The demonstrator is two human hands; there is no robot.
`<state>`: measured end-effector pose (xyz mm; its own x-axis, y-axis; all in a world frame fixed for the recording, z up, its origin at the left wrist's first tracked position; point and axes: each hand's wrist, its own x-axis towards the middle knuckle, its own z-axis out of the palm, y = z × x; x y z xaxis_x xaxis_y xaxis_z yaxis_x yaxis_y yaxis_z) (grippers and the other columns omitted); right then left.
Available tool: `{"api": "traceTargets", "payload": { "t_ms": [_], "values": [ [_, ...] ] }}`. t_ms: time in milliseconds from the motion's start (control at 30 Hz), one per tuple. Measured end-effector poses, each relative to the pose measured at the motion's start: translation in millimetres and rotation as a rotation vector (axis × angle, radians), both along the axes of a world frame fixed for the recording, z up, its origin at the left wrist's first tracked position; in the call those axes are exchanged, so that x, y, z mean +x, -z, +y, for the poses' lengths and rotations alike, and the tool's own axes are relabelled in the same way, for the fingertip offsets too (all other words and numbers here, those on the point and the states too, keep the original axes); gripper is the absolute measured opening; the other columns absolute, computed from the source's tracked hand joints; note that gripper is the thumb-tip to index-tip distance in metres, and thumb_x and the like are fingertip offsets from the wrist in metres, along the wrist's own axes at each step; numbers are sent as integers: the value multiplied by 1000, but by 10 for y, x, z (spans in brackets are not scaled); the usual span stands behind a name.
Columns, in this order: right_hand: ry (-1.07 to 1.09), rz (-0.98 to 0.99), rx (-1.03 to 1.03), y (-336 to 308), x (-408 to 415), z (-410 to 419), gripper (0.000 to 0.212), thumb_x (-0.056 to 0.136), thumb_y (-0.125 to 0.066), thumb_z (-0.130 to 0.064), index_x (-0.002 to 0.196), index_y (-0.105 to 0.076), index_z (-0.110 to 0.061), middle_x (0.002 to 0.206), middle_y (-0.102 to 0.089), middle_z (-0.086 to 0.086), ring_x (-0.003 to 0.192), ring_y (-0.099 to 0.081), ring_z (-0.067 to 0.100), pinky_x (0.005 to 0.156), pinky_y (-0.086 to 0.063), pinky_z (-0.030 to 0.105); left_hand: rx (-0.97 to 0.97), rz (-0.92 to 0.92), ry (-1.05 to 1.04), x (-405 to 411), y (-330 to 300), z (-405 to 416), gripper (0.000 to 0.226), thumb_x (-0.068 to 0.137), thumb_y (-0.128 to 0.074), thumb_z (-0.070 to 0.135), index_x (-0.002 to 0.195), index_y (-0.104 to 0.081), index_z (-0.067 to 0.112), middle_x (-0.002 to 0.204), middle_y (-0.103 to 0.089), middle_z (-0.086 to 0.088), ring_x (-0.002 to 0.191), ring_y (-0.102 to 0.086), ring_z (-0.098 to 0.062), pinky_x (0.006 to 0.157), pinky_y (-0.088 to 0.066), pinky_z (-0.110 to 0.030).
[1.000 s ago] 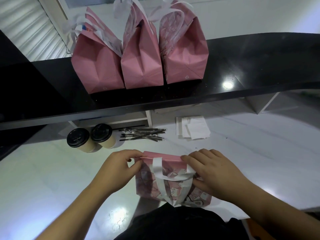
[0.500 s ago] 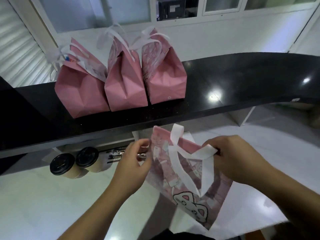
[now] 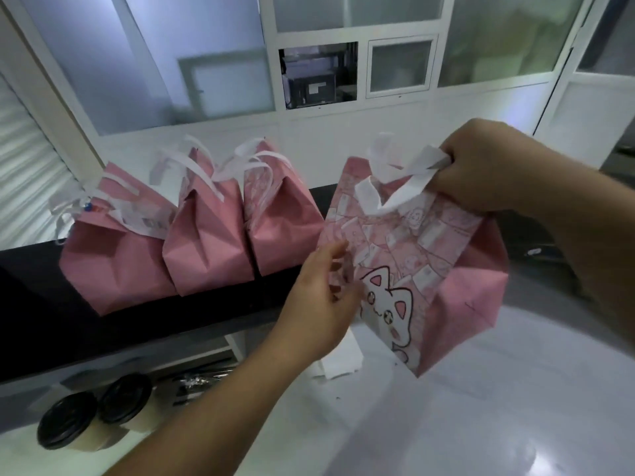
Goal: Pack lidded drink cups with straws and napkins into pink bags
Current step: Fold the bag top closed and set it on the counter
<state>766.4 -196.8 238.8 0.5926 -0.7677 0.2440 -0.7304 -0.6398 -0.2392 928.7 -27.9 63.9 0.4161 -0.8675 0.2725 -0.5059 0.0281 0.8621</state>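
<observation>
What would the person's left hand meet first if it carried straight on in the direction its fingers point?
Most likely the printed face of the pink cat bag; the left hand has its fingertips right at its edge, though depth is unclear.

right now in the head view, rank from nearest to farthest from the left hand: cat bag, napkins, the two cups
1. Cat bag: touching the left hand's fingers, to its right.
2. Napkins: on the counter just below the hand.
3. Two cups: far lower left.
</observation>
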Motion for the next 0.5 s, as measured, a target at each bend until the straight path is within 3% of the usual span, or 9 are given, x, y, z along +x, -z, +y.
{"api": "traceTargets", "payload": {
  "t_ms": [67,133,200,300,367,433,500],
  "values": [
    [26,7,-67,-114,90,-198,36,94,-63,-33,71,-68,-6,66,-60,12,57,-53,25,46,-37,28,-1,5,-4,-14,-70,-192,51,97,-67,39,141,-45,53,132,-51,28,120,-59,-1,93,-53,-14],
    [58,-1,-105,-179,210,-401,34,94,-62,-30,70,-65,-7,65,-58,10,55,-50,23,45,-33,27,13,12,1,-11,-148,-411,52,99,-65,40,147,-46,44,138,-53,22,127,-55,-1,106,-51,-28],
    [76,-15,-120,-189,361,-598,29,93,-61,-24,71,-63,-6,66,-58,10,56,-51,23,45,-33,27,30,7,-9,21,-210,-645,54,101,-62,42,152,-46,35,144,-55,13,130,-54,-2,110,-48,-30],
    [81,-64,-117,-111,634,-884,24,92,-60,-16,69,-60,-6,66,-57,11,56,-51,23,46,-34,28,81,-10,-29,95,-264,-963,54,101,-59,45,152,-45,34,138,-60,14,119,-56,6,96,-42,-11],
    [85,-120,-101,20,834,-1059,27,90,-59,-11,64,-52,-9,66,-53,9,55,-48,22,51,-37,30,111,-2,-23,150,-282,-1124,46,102,-57,43,146,-47,40,123,-61,29,106,-56,19,86,-40,-3],
    [90,-192,-77,197,1026,-1197,26,89,-58,-9,65,-50,-10,66,-50,7,56,-49,23,57,-39,32,138,21,-33,205,-298,-1260,46,102,-57,41,147,-46,39,114,-57,35,98,-54,23,85,-42,-6],
    [96,-258,-33,381,1193,-1302,19,90,-59,-10,72,-54,-9,69,-52,6,63,-55,29,61,-43,34,167,11,-74,263,-330,-1392,54,103,-58,39,154,-42,31,120,-54,29,99,-53,16,90,-42,-17]
  ]
}}
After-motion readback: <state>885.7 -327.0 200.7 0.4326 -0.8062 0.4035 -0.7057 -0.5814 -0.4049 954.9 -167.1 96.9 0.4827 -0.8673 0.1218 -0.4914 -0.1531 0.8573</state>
